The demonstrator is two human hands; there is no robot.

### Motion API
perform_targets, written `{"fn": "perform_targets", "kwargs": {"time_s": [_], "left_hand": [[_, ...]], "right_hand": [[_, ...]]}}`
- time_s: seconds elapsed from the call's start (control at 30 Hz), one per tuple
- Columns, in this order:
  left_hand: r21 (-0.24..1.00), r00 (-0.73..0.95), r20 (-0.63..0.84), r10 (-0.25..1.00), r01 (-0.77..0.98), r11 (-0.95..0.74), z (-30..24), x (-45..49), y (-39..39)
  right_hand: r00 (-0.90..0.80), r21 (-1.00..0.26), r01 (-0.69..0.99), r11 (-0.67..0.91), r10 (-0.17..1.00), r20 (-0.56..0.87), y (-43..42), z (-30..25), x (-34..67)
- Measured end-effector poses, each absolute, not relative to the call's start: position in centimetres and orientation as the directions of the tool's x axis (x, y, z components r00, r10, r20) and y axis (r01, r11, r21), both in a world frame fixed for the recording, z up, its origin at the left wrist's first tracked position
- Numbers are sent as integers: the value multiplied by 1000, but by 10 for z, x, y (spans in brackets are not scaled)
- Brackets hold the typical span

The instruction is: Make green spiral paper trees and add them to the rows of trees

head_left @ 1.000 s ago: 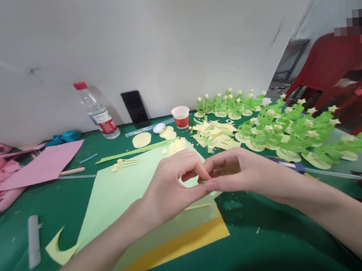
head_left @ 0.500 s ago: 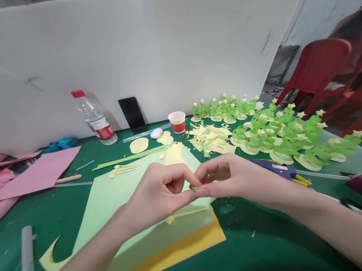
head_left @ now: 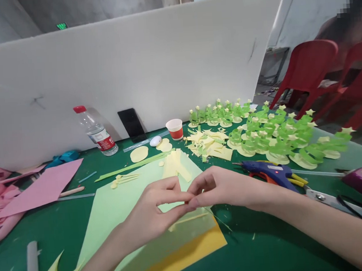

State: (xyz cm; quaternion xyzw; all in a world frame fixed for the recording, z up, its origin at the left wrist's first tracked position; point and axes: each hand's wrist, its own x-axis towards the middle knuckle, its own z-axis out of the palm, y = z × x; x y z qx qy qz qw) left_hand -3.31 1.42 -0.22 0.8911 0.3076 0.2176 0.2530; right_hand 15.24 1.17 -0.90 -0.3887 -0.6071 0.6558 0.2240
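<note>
My left hand (head_left: 162, 205) and my right hand (head_left: 217, 188) meet over the pale green paper sheet (head_left: 95, 222), thumb and finger of each pinched together. Their fingertips touch, and whatever lies between them is hidden. A thin strand (head_left: 222, 220) trails below my right fingers; I cannot tell if it is held. Under the hands a yellow paper strip (head_left: 191, 218) lies on the sheet. Beyond them are cut yellow pieces (head_left: 175, 164), thin strips with small stars (head_left: 126, 178) and a long green paper strip (head_left: 130, 168).
At right stand several green paper spirals with stars (head_left: 274, 135), a blue glue gun (head_left: 268, 170) and scissors (head_left: 325, 199). Yellow scraps (head_left: 209, 141), a paper cup (head_left: 175, 130), a phone (head_left: 132, 125) and a water bottle (head_left: 97, 133) are along the back. Pink paper (head_left: 43, 188) lies left.
The view has tilted up and shifted slightly. A bit of green showed between my fingertips before; now it is hidden. My left fingers have straightened a little, and the thin strand now shows.
</note>
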Motion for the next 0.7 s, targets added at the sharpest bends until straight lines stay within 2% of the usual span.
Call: {"fn": "perform_targets", "kwargs": {"time_s": [0.13,0.3,0.4,0.5,0.6,0.7], "left_hand": [[589,736,214,642,427,-686,-1,-30,14],[640,548,272,791,511,-574,-4,-25,11],[672,493,276,825,514,-532,-6,-23,9],[675,577,232,783,484,-557,-4,-23,10],[661,710,177,682,427,-617,-2,-25,11],[663,705,208,678,409,-627,-5,-26,10]], "right_hand": [[-605,-973,178,-149,763,-227,11,-9,150],[-566,-972,185,-143,793,-225,7,-6,145],[-531,-980,162,-117,827,-186,5,-5,143],[-537,-981,148,-123,823,-184,7,-4,145],[-592,-975,192,-107,780,-203,9,-4,151],[-627,-960,269,-71,744,-231,9,-3,154]]}}
